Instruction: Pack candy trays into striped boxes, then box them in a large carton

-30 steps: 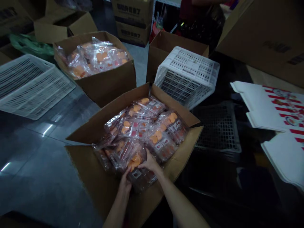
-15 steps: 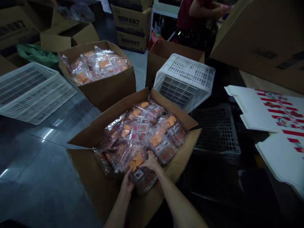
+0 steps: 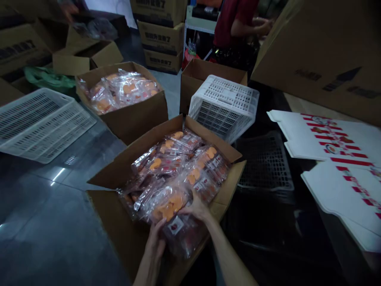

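A cardboard box point(image 3: 108, 212) with raised flaps stands before me, filled with clear plastic packets point(image 3: 205, 174) that show orange shapes and small printed labels. At its near side, a clear packet point(image 3: 178, 230) with orange pieces inside is gripped between my two hands. My left hand point(image 3: 156, 236) closes on the packet's left edge, its thumb near the orange pieces. On the right edge, my right hand point(image 3: 195, 206) has its thumb over the top of the plastic. The undersides of both hands' grips are hidden.
A second box point(image 3: 137, 119) of similar packets stands behind. White plastic crates lie at left point(image 3: 50, 123) and right point(image 3: 226, 103), with a dark crate point(image 3: 264, 163) below. Flat red-and-white printed cardboard point(image 3: 336, 139) lies at right. A person point(image 3: 235, 28) in red is behind stacked cartons.
Both hands have lifted the near packet slightly toward me, and it looks larger and nearer. My view has shifted a little, and the person in red has moved an arm.
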### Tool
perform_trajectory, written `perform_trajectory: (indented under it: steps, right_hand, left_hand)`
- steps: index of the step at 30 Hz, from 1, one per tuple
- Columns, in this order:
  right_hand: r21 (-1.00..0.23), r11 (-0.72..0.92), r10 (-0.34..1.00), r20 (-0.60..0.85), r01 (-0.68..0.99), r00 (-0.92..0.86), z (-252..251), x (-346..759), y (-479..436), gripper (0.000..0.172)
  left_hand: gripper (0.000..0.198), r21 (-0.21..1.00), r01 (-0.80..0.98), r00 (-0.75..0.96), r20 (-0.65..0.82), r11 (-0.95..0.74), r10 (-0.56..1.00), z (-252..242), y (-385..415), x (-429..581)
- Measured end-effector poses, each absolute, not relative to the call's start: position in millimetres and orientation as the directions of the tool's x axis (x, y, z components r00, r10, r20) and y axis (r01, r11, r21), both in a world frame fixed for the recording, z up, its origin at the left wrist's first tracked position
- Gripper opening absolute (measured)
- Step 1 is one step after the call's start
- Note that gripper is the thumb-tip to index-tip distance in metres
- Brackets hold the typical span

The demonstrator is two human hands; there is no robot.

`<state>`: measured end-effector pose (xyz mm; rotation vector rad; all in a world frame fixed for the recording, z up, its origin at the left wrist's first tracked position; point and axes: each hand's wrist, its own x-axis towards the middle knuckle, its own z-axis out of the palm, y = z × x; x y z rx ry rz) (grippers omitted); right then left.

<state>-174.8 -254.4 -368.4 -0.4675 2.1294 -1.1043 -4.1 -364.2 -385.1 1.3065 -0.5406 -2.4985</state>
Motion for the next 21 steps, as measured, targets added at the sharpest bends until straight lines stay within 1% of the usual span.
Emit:
perform_trajectory:
  steps: [2, 4, 8, 10, 13, 16, 19, 21]
  right_hand:
    - [-0.8, 0.598, -0.565, -0.38, -0.046, -0.732, -354, -204, -247, 0.106]
    - [-0.772, 0.632, -0.544, -0.385, -0.062, -0.745, -344, -238, -239, 0.104]
    - [-0.732, 0.681, -0.521, -0.495, 0.01, -0.696, -346, -296, -228, 0.091]
    - [-0.708, 0.704, -0.506, -0.548, 0.048, -0.666, -358, -313, -227, 0.09]
    - [-0.682, 0.725, -0.484, -0.601, 0.093, -0.635, -380, -324, -226, 0.099]
    - [-0.687, 0.715, -0.489, -0.624, 0.129, -0.61, -395, -323, -226, 0.108]
    - [-0.719, 0.682, -0.54, -0.62, 0.135, -0.569, -400, -311, -226, 0.105]
    - [-0.731, 0.669, -0.565, -0.616, 0.132, -0.549, -403, -300, -228, 0.1]
  left_hand:
    - [0.057, 0.428, 0.088, -0.611, -0.69, -0.899, -0.388, -382, -356, -35]
    - [0.055, 0.406, 0.109, -0.645, -0.666, -0.907, -0.375, -384, -346, -69]
    - [0.052, 0.384, 0.101, -0.663, -0.661, -0.918, -0.35, -402, -330, -119]
    - [0.05, 0.394, 0.088, -0.655, -0.669, -0.915, -0.351, -413, -328, -129]
    - [0.05, 0.43, 0.064, -0.63, -0.682, -0.901, -0.371, -427, -332, -130]
    - [0.057, 0.499, 0.063, -0.564, -0.697, -0.864, -0.443, -436, -336, -125]
    - [0.066, 0.581, 0.085, -0.473, -0.691, -0.809, -0.546, -442, -339, -114]
    - [0.062, 0.611, 0.095, -0.452, -0.677, -0.786, -0.581, -444, -345, -101]
